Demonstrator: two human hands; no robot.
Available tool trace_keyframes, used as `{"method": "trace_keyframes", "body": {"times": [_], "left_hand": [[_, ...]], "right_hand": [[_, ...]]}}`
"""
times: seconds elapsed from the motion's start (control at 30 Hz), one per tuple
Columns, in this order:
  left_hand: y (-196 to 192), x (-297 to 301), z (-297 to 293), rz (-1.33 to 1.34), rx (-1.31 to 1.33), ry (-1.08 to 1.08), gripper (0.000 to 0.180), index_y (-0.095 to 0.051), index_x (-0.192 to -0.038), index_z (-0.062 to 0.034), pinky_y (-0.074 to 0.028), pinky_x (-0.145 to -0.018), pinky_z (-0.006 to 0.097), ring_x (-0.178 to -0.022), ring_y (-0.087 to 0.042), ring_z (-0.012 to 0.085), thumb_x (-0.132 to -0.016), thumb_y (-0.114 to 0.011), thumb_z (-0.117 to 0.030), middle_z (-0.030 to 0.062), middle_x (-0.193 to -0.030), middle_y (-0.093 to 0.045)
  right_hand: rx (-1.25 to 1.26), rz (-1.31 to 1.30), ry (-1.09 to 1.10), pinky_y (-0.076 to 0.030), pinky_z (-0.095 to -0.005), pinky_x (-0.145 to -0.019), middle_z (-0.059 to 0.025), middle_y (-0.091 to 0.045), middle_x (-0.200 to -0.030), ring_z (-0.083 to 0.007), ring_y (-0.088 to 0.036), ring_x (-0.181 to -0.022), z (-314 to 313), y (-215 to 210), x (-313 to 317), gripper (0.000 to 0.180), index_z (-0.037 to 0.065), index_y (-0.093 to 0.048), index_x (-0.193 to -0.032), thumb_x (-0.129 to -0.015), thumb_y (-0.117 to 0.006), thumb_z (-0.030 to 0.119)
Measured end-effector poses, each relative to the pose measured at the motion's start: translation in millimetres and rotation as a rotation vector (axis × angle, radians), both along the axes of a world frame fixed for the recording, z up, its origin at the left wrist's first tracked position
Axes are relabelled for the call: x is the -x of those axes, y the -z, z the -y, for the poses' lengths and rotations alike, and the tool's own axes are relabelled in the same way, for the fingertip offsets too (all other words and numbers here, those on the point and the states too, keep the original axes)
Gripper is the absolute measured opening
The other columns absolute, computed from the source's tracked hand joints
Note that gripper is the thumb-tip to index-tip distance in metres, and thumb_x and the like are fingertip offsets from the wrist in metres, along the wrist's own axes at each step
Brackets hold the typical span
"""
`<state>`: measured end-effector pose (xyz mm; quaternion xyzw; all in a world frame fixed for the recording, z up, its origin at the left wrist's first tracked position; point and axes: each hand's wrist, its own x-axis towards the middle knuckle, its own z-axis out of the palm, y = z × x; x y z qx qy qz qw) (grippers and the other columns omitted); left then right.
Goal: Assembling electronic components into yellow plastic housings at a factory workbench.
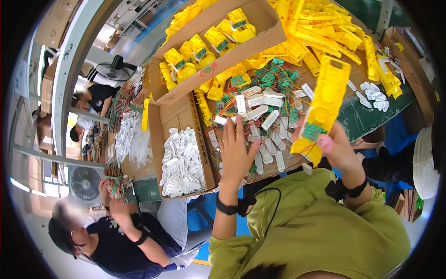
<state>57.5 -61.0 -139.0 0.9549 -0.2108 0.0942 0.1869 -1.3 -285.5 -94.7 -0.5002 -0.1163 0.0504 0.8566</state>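
My right hand (342,148) grips the lower end of a long yellow plastic housing (331,88), which stands tilted above the table's right side. Near its lower end sits a small green circuit board (313,132), with thin red wire below it; the thumb lies beside the board. My left hand (236,153) is open, fingers spread, over the near edge of a heap of white plastic pieces (271,100). Whether its fingertips touch any piece I cannot tell. Behind the white pieces lie green circuit boards (273,78) tangled with red wires.
A cardboard box (161,96) of yellow housings stands at the back left. Nearer is a box (199,135) of white pieces (181,162). Loose yellow housings (320,28) pile up at the back. Small white parts (375,96) lie far right. A co-worker (127,242) works at left.
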Motion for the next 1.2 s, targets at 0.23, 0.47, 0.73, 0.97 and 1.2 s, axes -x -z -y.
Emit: {"method": "trace_keyframes", "body": {"times": [0.23,0.47,0.73,0.97,1.2], "left_hand": [[-70.1,47.4,6.9,-0.069,0.609,0.077,0.040,-0.050,-0.107,0.0003,-0.038,-0.082,0.036,-0.098,-0.048,0.0305,-0.073,-0.061,-0.018,0.0186,-0.110,-0.048],[-81.0,70.3,30.1,0.093,0.725,0.169,0.029,-0.056,-0.094,0.0016,-0.042,-0.065,0.024,-0.073,-0.050,0.0139,-0.067,-0.066,-0.005,0.0090,-0.089,-0.051],[-89.8,64.2,15.2,0.211,0.440,0.194,0.027,-0.058,-0.084,0.0007,-0.044,-0.053,0.024,-0.061,-0.053,0.0154,-0.060,-0.070,0.000,0.0094,-0.080,-0.054],[-94.7,62.6,10.9,0.218,0.412,0.223,0.023,-0.059,-0.080,0.0013,-0.043,-0.051,0.023,-0.058,-0.053,0.0153,-0.060,-0.070,-0.001,0.0101,-0.078,-0.055],[-99.9,60.5,7.5,0.161,0.397,0.246,0.022,-0.061,-0.079,0.0001,-0.039,-0.048,0.022,-0.057,-0.052,0.0140,-0.059,-0.070,-0.001,0.0097,-0.077,-0.055]], "right_hand": [[-0.140,0.040,-0.181,-0.041,-0.0317,-0.084,-0.0089,-0.047,-0.111,-0.0175,-0.052,-0.097,-25.6,-11.5,2.8,0.054,0.000,-0.032,-0.122,-0.080,-0.056,0.023],[-0.032,-0.021,-0.091,-0.041,-0.0289,-0.082,-0.0091,-0.052,-0.102,-0.0159,-0.052,-0.094,-43.9,-22.8,12.6,0.075,-0.001,-0.032,-0.119,-0.070,-0.062,0.046],[0.059,-0.063,-0.085,-0.038,-0.0277,-0.084,-0.0048,-0.047,-0.106,-0.0124,-0.048,-0.097,-55.7,-16.9,15.6,0.073,0.001,-0.036,-0.117,-0.069,-0.062,0.049],[-0.050,-0.062,-0.087,-0.038,-0.0281,-0.084,-0.0049,-0.046,-0.108,-0.0123,-0.046,-0.099,-60.0,-18.5,16.4,0.065,0.002,-0.036,-0.116,-0.070,-0.065,0.038],[-0.093,-0.112,-0.142,-0.039,-0.0280,-0.085,-0.0049,-0.047,-0.108,-0.0117,-0.047,-0.099,-57.9,-21.2,17.9,0.060,0.002,-0.035,-0.118,-0.071,-0.067,0.021]]}}
